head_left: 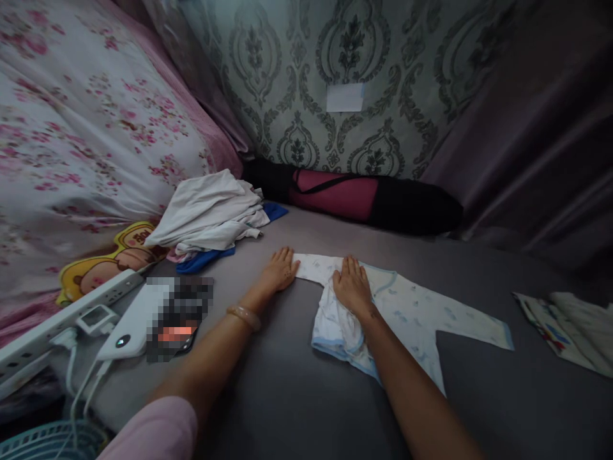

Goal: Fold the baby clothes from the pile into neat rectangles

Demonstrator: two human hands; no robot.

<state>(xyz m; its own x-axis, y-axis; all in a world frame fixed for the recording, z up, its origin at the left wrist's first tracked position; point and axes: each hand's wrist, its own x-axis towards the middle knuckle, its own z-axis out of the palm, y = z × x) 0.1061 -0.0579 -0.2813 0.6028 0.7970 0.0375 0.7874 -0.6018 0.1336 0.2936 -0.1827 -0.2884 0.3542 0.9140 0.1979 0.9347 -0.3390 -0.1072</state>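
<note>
A small white baby shirt [412, 313] with pale blue trim and a faint print lies spread on the grey bed sheet [287, 396]. Its right sleeve stretches out flat, while the left front is bunched in creases. My left hand [280, 269] rests flat at the cuff of the left sleeve, fingers extended. Pressed flat on the shirt near its left shoulder is my right hand [353, 286], fingers stretched out and pointing away from me. Part of the shirt's lower front is hidden behind my right forearm.
At the back left sits a pile of pale clothes [215, 211] on blue cloth. A black and maroon long bag [335, 195] lies along the wall. Left are a power strip [115, 291], a white power bank [134, 326] and a blue basket [52, 441]. Folded cloth [575, 326] lies right.
</note>
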